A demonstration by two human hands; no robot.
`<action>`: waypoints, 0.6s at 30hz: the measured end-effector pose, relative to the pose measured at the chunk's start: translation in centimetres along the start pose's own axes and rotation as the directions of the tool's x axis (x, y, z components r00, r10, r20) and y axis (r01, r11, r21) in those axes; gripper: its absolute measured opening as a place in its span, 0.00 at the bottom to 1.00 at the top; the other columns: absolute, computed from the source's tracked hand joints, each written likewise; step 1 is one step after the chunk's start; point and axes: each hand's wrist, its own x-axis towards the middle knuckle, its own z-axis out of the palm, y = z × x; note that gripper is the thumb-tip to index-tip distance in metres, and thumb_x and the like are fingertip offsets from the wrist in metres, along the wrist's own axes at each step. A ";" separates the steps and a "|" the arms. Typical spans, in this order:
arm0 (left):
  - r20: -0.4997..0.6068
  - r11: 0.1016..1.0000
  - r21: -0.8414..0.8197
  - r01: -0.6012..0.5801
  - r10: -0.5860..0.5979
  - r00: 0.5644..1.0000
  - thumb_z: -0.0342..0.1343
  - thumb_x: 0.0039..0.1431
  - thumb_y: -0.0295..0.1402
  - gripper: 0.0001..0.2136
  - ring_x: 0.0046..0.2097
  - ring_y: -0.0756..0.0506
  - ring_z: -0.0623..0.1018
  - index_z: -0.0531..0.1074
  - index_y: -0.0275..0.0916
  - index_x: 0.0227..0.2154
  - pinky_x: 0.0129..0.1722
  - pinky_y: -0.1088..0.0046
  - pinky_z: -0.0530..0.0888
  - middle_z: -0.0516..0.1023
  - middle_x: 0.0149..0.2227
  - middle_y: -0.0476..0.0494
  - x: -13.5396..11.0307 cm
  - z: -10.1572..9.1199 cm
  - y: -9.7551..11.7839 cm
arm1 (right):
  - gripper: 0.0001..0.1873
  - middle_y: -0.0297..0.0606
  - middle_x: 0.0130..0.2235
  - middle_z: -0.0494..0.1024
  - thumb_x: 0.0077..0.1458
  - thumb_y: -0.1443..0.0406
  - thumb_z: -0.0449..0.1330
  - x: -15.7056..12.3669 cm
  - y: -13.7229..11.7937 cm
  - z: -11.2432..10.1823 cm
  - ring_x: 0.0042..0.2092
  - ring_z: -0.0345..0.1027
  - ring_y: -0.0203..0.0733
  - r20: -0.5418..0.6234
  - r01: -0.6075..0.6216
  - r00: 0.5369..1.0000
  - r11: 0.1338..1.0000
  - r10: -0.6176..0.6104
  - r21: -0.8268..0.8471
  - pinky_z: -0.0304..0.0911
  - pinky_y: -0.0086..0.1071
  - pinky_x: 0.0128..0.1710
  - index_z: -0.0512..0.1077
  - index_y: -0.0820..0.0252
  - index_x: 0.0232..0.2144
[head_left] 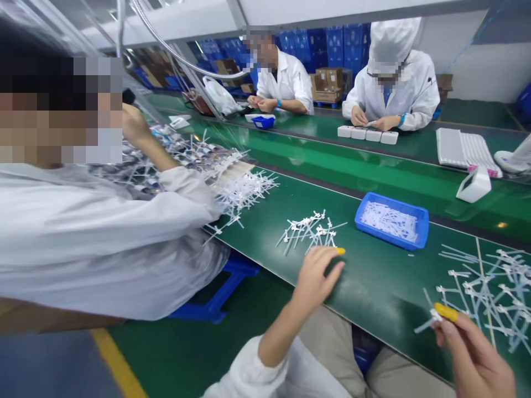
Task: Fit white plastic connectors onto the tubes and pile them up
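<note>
My left hand (pixel 315 275) rests at the near edge of the green table (pixel 373 287), fingers spread, a yellow finger cot on the tip of one. It lies just below a small pile of white plastic tube parts (pixel 310 231) and holds nothing. My right hand (pixel 473 354), at the lower right, pinches one white tube part (pixel 427 320) between thumb and a finger with a yellow cot. A larger scatter of white tube parts (pixel 493 290) lies right beside it.
A blue tray (pixel 421 228) holding white parts sits between the two piles. A person in a white coat (pixel 103 232) leans over the table close on my left, beside another heap of parts (pixel 240 188). Two people in white work across the table. A blue stool (pixel 215 298) stands below.
</note>
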 end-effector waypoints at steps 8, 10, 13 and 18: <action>0.358 0.841 0.531 -0.105 -0.110 0.927 0.65 0.69 0.30 0.16 0.51 0.34 0.75 0.77 0.46 0.57 0.49 0.59 0.69 0.80 0.49 0.40 4.5 -1.3 -4.1 | 0.30 0.45 0.43 0.88 0.59 0.39 0.63 6.7 2.0 -8.5 0.42 0.83 0.57 -0.153 0.021 0.986 0.966 -0.062 -0.259 0.75 0.39 0.39 0.83 0.57 0.44; 0.387 0.833 0.539 -0.128 -0.109 0.916 0.64 0.70 0.30 0.09 0.50 0.34 0.75 0.80 0.45 0.51 0.48 0.60 0.68 0.80 0.46 0.41 5.0 -1.0 -4.0 | 0.31 0.44 0.43 0.88 0.55 0.38 0.62 7.7 2.2 -9.4 0.38 0.82 0.56 -0.156 0.034 0.983 0.940 -0.092 -0.339 0.74 0.40 0.36 0.83 0.56 0.43; 0.367 0.865 0.488 -0.117 -0.082 0.927 0.60 0.72 0.30 0.06 0.48 0.35 0.76 0.79 0.43 0.47 0.48 0.61 0.68 0.81 0.44 0.40 5.5 -1.2 -4.0 | 0.34 0.46 0.43 0.88 0.52 0.36 0.61 8.0 2.0 -10.5 0.34 0.80 0.55 -0.213 0.035 0.967 0.895 -0.143 -0.444 0.73 0.43 0.34 0.83 0.56 0.42; 0.171 0.985 0.174 -0.004 -0.026 0.985 0.52 0.76 0.37 0.10 0.45 0.38 0.77 0.76 0.40 0.48 0.49 0.63 0.71 0.81 0.42 0.41 6.0 -2.1 -4.1 | 0.33 0.47 0.45 0.87 0.55 0.36 0.61 7.2 -0.5 -9.8 0.35 0.79 0.55 -0.223 0.124 0.944 0.887 -0.244 -0.445 0.72 0.45 0.36 0.83 0.55 0.43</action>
